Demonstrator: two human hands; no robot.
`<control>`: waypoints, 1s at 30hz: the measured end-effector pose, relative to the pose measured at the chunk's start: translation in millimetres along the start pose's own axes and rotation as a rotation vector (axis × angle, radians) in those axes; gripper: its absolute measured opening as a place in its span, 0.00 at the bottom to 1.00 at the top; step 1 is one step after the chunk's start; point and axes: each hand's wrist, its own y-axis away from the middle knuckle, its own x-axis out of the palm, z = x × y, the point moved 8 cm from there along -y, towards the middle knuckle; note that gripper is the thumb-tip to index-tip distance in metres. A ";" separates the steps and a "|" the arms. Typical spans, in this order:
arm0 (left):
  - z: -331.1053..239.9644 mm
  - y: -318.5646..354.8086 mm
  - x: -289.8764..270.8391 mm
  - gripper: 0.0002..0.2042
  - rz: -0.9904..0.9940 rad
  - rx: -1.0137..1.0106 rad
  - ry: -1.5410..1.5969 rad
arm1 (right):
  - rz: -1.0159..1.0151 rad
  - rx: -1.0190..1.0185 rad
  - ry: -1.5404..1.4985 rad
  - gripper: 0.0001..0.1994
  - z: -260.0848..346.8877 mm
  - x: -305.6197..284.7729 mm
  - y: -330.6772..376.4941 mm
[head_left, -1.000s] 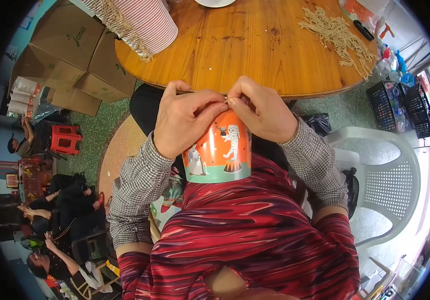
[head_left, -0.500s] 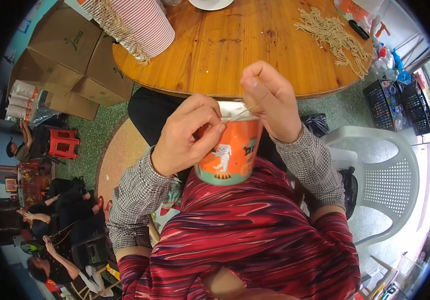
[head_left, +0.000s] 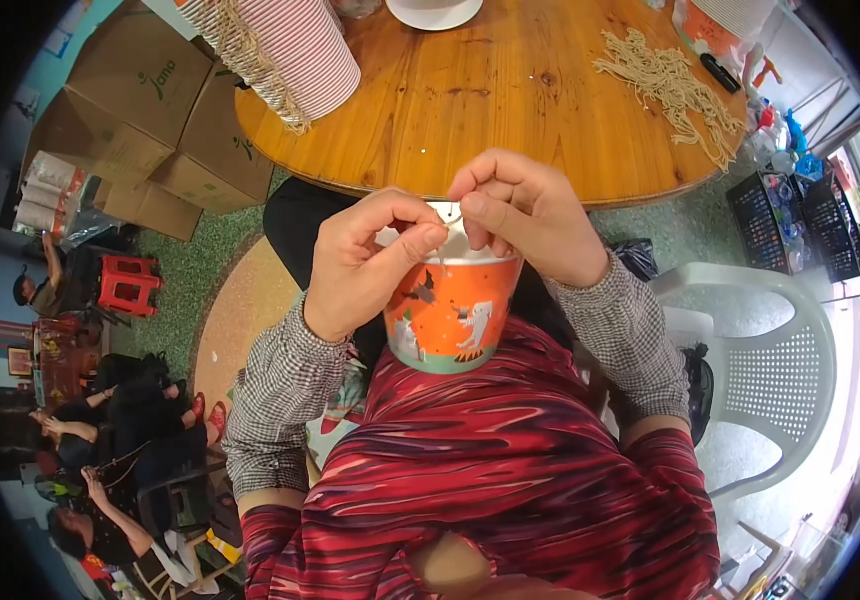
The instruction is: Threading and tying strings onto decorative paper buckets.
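Note:
An orange paper bucket point(head_left: 447, 312) with a white inside, a green base band and printed animal figures stands upright in my lap. At its rim, my left hand point(head_left: 362, 262) pinches a thin beige cord point(head_left: 453, 222) between thumb and forefinger. Fingers curled, my right hand point(head_left: 535, 215) pinches the same cord just right of there, over the bucket's opening. Only a short piece of the cord shows between the fingertips. Where it passes through the bucket wall is hidden.
Beyond my hands is a wooden table point(head_left: 490, 130) with stacked paper buckets point(head_left: 300, 60), a white dish point(head_left: 434, 12), a heap of beige cords point(head_left: 665, 85) and a black marker point(head_left: 719, 73). A grey plastic chair point(head_left: 820, 370) stands right, cardboard boxes point(head_left: 140, 90) left.
The bucket has turned, so its printed figures sit further right. My right hand has come down and left, closer to my left hand, and the stretch of cord between them is shorter.

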 end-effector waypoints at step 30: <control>-3.0 91.0 11.8 0.07 -0.340 0.328 -0.337 | -0.081 -0.270 -0.465 0.07 28.7 15.4 14.9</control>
